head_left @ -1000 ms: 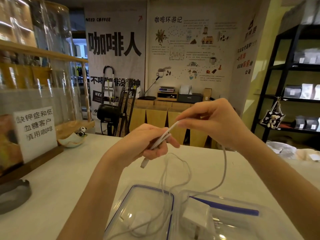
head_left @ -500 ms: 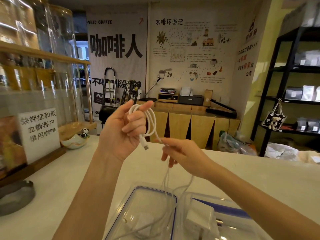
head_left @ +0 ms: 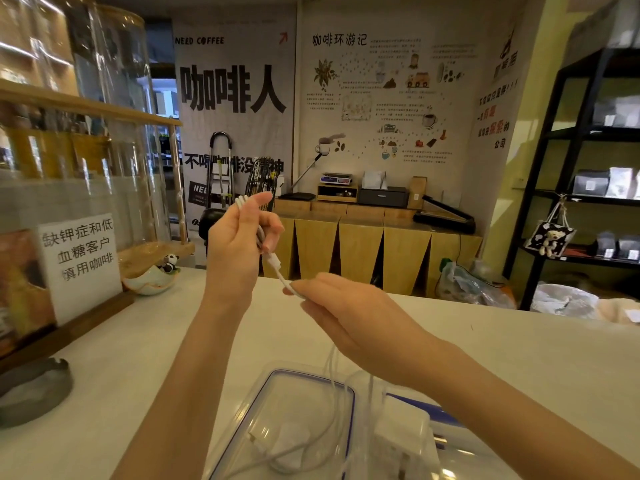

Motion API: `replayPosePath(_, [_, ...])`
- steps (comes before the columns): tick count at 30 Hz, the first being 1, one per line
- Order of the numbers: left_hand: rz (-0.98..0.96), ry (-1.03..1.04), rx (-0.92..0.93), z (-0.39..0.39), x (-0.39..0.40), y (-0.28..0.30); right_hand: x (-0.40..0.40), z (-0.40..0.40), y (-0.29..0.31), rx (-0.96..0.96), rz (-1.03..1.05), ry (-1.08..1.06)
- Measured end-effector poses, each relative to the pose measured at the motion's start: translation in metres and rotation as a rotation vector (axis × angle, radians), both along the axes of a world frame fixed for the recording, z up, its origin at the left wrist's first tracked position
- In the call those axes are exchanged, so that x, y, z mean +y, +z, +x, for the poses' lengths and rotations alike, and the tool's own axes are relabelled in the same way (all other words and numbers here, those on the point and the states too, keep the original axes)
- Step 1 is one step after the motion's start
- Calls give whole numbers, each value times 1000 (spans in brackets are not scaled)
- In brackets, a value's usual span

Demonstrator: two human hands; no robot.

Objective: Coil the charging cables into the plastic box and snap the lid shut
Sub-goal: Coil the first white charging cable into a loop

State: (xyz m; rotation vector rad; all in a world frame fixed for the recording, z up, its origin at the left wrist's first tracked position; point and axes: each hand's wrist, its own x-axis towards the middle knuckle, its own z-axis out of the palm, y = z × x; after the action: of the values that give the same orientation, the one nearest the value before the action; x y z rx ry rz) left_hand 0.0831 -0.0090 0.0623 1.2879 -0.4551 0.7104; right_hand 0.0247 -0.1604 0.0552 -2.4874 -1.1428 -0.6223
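left hand (head_left: 239, 244) grip now closed around coiled cable (head_left: 260, 233), right hand (head_left: 349, 306) still pinching it

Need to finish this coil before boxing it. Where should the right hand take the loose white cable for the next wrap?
Probably on the slack cable just below the right hand, pinched from the side. There it hangs as a single free strand toward the plastic box. The stretch above is short and taut, running up to the loops wound on the left hand.

Grey ashtray (head_left: 33, 389), panda figurine (head_left: 169, 264) in bowl (head_left: 149, 282), paper sign (head_left: 81, 266)
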Motion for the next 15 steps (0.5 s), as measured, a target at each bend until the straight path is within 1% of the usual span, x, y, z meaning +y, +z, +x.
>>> replayPosePath(3, [122, -19, -22, -3, -6, 0, 2, -4, 11, -154, 3, 66])
replayPosePath(6, [301, -106, 39, -8, -13, 0, -3, -2, 24, -232, 47, 86])
replayPosePath(7, [365, -167, 69, -10, -13, 0, -7, -1, 30, -249, 76, 89])
replayPosePath(9, [435, -381, 141, -14, -12, 2, -16, 4, 42, -282, 189, 87])
replayPosePath(11, [427, -607, 214, -19, -10, 5, -26, 10, 50, -252, 355, 91])
replayPosePath(12, [403, -696, 236, -21, -9, 6, -30, 13, 52, -200, 438, 104])
replayPosePath(13, [356, -781, 255, -23, -9, 8, -33, 16, 52, -124, 512, 120])
replayPosePath(15, [200, -957, 314, -27, -11, 11, -34, 21, 47, 45, 623, 146])
